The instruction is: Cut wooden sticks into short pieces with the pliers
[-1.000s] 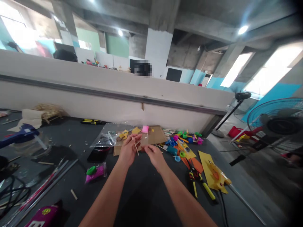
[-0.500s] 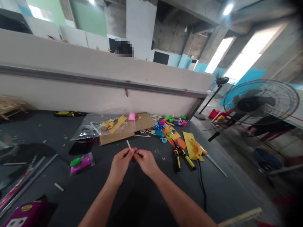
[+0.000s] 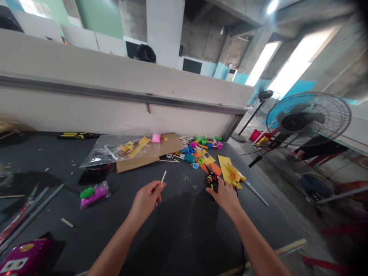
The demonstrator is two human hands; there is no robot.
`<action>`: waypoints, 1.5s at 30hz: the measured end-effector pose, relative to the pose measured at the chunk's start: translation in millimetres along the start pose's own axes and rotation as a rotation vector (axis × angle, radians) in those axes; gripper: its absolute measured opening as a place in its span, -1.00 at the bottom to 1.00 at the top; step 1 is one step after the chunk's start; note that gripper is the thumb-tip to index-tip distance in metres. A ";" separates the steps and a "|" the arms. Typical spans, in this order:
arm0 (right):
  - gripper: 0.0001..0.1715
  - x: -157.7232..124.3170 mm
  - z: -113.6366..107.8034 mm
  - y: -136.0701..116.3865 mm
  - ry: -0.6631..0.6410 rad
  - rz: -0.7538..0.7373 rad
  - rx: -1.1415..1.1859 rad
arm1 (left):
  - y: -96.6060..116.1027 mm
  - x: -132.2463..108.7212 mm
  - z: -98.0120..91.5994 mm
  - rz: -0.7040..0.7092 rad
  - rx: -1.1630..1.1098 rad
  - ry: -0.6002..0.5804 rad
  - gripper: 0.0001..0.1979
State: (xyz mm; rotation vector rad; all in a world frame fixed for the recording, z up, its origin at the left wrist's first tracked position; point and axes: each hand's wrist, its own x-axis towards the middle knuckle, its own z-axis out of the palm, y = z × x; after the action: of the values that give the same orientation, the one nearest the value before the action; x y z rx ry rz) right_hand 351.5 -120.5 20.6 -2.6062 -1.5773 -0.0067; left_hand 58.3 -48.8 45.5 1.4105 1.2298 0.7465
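Note:
My left hand (image 3: 147, 196) is closed on a thin wooden stick (image 3: 163, 176), whose pale end sticks up past the fingertips. Over the pliers (image 3: 212, 178) with yellow-and-black handles is my right hand (image 3: 225, 194), thumb and fingers apart. It hides most of the handles, and whether it touches them I cannot tell. A yellow glue gun (image 3: 234, 175) lies on a yellow sheet (image 3: 223, 163) just beyond that hand. Behind the pliers is a heap of small coloured plastic caps and pieces (image 3: 190, 155).
A cardboard sheet (image 3: 135, 165) under a clear plastic bag (image 3: 96, 153) lies by the partition (image 3: 115, 119). On the left are a dark phone (image 3: 93, 175), a purple-and-green packet (image 3: 93, 196), metal strips (image 3: 43, 209) and a purple device (image 3: 24, 255). A fan (image 3: 307, 119) stands at the right.
My right hand has left the stick and moved right to the pliers, its fingers opening. My left hand keeps the stick, which now leans right. The view has shifted slightly.

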 end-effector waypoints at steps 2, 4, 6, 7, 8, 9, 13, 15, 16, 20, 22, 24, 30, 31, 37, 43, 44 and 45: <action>-0.12 -2.1 4.4 -7.8 -0.012 0.012 -0.026 | 5.1 -1.7 -0.9 -0.028 -0.141 -0.031 -0.65; -0.13 -0.3 8.5 -14.2 0.002 0.043 -0.057 | 11.2 -5.0 -5.5 -0.057 -0.367 -0.065 -0.68; -0.18 4.5 11.9 -17.3 0.016 0.103 -0.072 | 16.8 -8.9 -11.9 -0.069 -0.589 -0.110 -0.73; -0.20 7.1 12.8 -17.5 0.017 0.141 -0.064 | 18.9 -10.7 -15.1 -0.068 -0.670 -0.130 -0.74; -0.22 9.4 12.8 -17.0 0.015 0.179 -0.043 | 20.4 -12.1 -18.1 -0.065 -0.727 -0.144 -0.75; -0.22 11.0 11.6 -15.8 0.019 0.214 -0.015 | 21.1 -12.9 -20.7 -0.059 -0.760 -0.154 -0.75; -0.24 4.2 -5.1 -16.6 0.181 0.195 0.128 | 17.8 -10.4 -26.2 -0.045 -0.757 -0.171 -0.74; -0.26 -6.1 -15.0 -29.0 0.288 0.054 0.226 | 14.2 -6.2 -26.0 -0.045 -0.726 -0.165 -0.73; -0.26 -11.4 -17.9 -39.1 0.307 -0.043 0.277 | 12.3 -4.1 -25.3 -0.047 -0.712 -0.156 -0.73; -0.22 -22.2 -10.3 -86.6 0.200 -0.397 0.294 | 2.4 1.2 -22.1 -0.076 -0.706 -0.098 -0.76; -0.19 -18.8 -1.7 -101.1 0.119 -0.455 0.233 | -3.8 1.4 -21.5 -0.108 -0.723 -0.064 -0.76; -0.22 -12.4 1.5 -107.9 0.040 -0.478 0.185 | -9.7 1.6 -21.0 -0.147 -0.730 -0.023 -0.74; -0.60 -11.9 -11.2 -145.6 -0.025 -0.487 0.709 | -17.1 7.8 -10.6 -0.145 -0.600 -0.013 -0.72; -0.65 -14.9 -8.9 -156.4 -0.107 -0.426 0.897 | -18.1 9.3 -7.9 -0.128 -0.548 -0.032 -0.72; -0.75 -23.6 23.1 -187.5 -0.351 -0.027 1.594 | -28.6 13.6 -1.9 -0.116 -0.276 -0.066 -0.70; -0.76 -10.7 21.4 -172.3 -0.184 0.129 1.916 | -29.0 12.0 -4.6 -0.138 -0.211 0.117 -0.65; -0.77 -10.1 19.7 -171.0 -0.174 0.126 1.935 | -29.0 11.7 -4.5 -0.141 -0.186 0.148 -0.63; -0.77 -10.4 18.4 -170.2 -0.174 0.116 1.947 | -29.1 11.3 -4.3 -0.130 -0.157 0.165 -0.61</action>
State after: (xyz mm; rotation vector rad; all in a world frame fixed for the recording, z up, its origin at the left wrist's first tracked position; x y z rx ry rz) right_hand 195.3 -49.8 15.2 -1.0343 -0.5621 1.0966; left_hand 49.3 -39.8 16.7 1.1479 1.3457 0.8631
